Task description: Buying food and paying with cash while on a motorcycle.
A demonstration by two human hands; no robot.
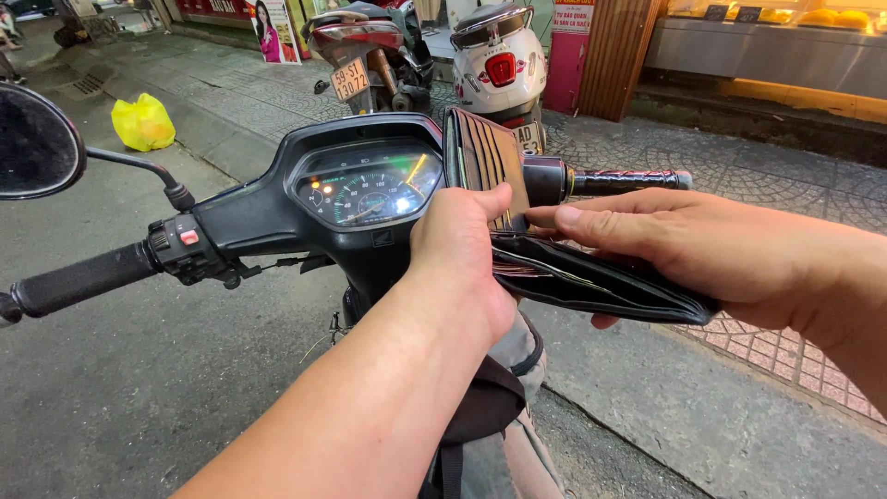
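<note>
I sit on a black motorbike and hold a black leather wallet (591, 282) open over its dashboard (368, 189). My right hand (702, 245) supports the wallet's lower flap from underneath, thumb lying on top. My left hand (462, 254) grips the upright flap with card slots (485, 157), its thumb pressed against the slots. Edges of banknotes show inside the fold.
The left handlebar grip (78, 282) and round mirror (37, 143) stick out to the left, the right grip (628, 180) behind the wallet. Two parked scooters (499, 65) stand ahead on the pavement. A yellow plastic bag (143, 122) lies on the road. A shop counter (767, 46) is at the right.
</note>
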